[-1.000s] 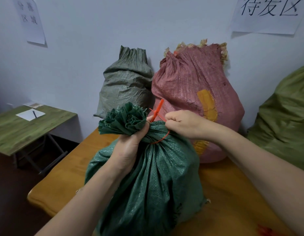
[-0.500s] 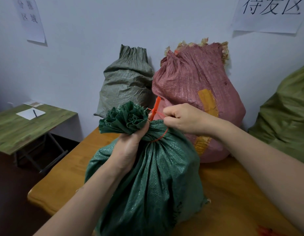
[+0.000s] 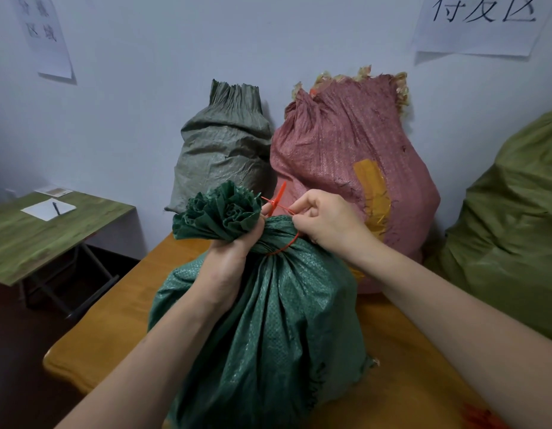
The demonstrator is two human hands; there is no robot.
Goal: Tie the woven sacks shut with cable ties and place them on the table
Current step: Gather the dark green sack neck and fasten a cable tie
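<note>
Orange table (image 3: 113, 329), near its left edge, carries the green sack (image 3: 268, 335); left hand (image 3: 228, 264) fingers clamp its gathered neck so right hand (image 3: 327, 221) fingers, pinching the red cable tie (image 3: 281, 191), can cinch it.

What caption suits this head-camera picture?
Left hand grips the gathered neck of a green sack while right hand pinches the red cable tie around it.

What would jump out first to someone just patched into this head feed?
The dark green woven sack stands front and centre on the orange-brown table, its gathered neck gripped by the left hand. The right hand pinches the red cable tie looped round that neck, with the tie's tail sticking up. Behind, against the wall, a bulky pink woven sack stands beside a grey-green woven sack.
</note>
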